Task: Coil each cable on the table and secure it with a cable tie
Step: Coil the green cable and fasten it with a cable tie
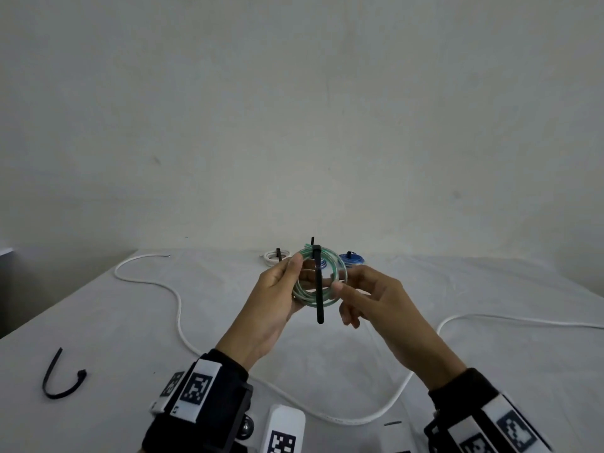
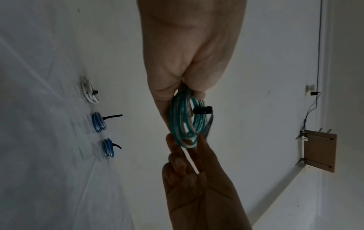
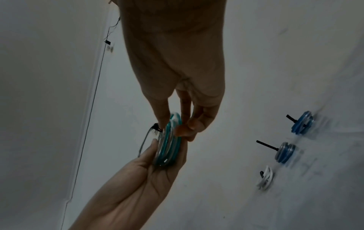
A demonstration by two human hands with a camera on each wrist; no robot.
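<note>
No readable writing anywhere, just black-and-white square marker patterns on the wrist bands [image 1: 199, 387], so nothing to report on brands.

The thing being worked on is a green cable coil [image 1: 319, 278], teal and clear-looking strands wound into a small ring of several loops. It's held up in the air over the desk [image 1: 130, 322], roughly at the middle of the head view. A black cable tie [image 1: 318, 286] is wrapped on it at the top, with its long tail hanging straight down across the ring and poking out below it.

The left hand [image 1: 277, 299] is curled round the left side of the coil, fingertips on the upper rim, thumb behind. The right hand [image 1: 369, 295] pinches the right side of the coil between thumb and forefinger, other fingers loosely bent underneath.

Further back on the desk sit three finished bundles in a row: a white coil [image 2: 89, 91] and two blue coils [image 2: 99, 122] [image 2: 108, 147], each with a black tie sticking out. A long loose white cable [image 1: 178, 308] snakes across the desk under the arms and off to the right. Near the front left edge lies a spare black tie [image 1: 62, 377], bent into a U.
</note>
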